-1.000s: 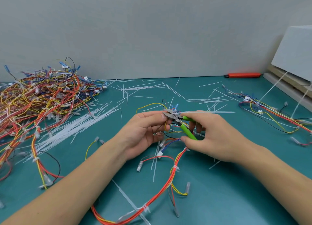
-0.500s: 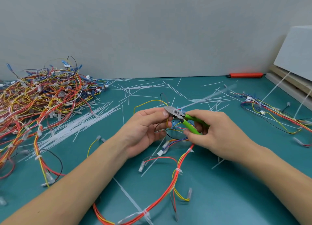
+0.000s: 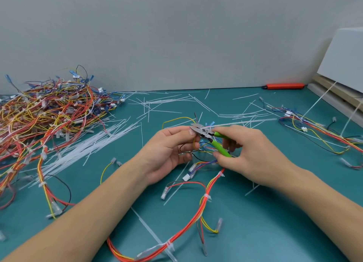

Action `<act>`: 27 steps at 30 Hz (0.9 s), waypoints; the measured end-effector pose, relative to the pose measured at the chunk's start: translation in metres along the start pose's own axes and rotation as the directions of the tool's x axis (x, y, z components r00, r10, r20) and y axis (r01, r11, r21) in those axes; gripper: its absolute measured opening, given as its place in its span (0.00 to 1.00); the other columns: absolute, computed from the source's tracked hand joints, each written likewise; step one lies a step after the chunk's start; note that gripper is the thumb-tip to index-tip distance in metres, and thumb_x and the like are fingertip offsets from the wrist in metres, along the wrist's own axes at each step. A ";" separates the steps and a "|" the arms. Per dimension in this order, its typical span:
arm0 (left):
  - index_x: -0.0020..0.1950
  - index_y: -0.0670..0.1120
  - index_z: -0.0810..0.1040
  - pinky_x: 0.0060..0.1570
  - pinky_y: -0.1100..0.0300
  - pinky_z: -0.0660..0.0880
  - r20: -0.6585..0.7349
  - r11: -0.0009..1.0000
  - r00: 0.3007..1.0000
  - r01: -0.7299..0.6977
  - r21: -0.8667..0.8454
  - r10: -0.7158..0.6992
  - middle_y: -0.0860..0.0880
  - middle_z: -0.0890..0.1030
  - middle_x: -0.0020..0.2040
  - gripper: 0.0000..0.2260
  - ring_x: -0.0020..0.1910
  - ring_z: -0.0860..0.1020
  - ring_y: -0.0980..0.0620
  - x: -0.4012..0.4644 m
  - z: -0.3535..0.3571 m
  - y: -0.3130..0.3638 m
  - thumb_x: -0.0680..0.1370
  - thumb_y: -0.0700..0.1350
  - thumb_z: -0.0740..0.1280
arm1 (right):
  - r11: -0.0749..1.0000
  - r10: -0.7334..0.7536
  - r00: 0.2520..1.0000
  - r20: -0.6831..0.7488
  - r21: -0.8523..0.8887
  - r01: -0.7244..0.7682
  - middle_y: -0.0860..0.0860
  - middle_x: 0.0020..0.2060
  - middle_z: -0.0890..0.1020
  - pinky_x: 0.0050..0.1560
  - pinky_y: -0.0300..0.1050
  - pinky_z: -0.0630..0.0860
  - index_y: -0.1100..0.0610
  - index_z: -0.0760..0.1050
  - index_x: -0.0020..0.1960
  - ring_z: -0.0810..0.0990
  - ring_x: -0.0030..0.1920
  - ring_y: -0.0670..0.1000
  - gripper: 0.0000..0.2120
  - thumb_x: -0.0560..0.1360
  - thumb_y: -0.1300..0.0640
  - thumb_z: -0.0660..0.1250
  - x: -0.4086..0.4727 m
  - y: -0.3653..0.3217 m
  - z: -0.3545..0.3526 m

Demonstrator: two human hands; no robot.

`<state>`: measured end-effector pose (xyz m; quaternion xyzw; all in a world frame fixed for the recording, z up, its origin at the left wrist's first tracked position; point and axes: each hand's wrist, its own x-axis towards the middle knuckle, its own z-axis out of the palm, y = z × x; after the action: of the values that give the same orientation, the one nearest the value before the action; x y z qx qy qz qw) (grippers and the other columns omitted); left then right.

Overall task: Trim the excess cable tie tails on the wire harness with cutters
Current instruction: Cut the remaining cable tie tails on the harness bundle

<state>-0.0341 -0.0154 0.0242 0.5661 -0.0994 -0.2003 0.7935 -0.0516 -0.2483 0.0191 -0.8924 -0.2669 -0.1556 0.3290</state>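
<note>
My right hand [image 3: 248, 153] grips green-handled cutters [image 3: 214, 140] at the table's middle. The steel jaws point left and sit at a long white cable tie tail [image 3: 245, 122] that sticks out to the right, blurred. My left hand [image 3: 167, 149] pinches the wire harness [image 3: 196, 220] just left of the jaws, thumb and fingers curled round thin yellow and black wires. The harness's red, orange and yellow bundle runs down toward me with white ties along it.
A big heap of finished harnesses [image 3: 45, 114] fills the left side. Cut white tie tails [image 3: 88, 143] litter the teal table [image 3: 275, 232]. More harnesses [image 3: 318, 132] lie at right. An orange utility knife [image 3: 284, 86] lies by the wall, and a white box [image 3: 343, 57] stands far right.
The tie tail has swung from angled up-right to nearly level across the jaws. Both hands stayed in place.
</note>
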 end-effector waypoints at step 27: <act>0.45 0.49 0.86 0.35 0.64 0.75 0.000 1.000 1.000 0.006 0.024 -0.006 0.51 0.82 0.41 0.04 0.38 0.81 0.57 0.001 0.000 -0.002 0.75 0.45 0.72 | 1.000 0.000 1.000 0.017 -0.027 0.001 0.41 0.43 0.79 0.49 0.42 0.76 0.42 0.78 0.66 0.78 0.45 0.47 0.23 0.71 0.42 0.71 0.000 0.000 -0.002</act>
<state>-0.0332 -0.0162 0.0222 0.5757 -0.1001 -0.2012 0.7862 -0.0511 -0.2495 0.0203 -0.8979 -0.2677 -0.1517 0.3148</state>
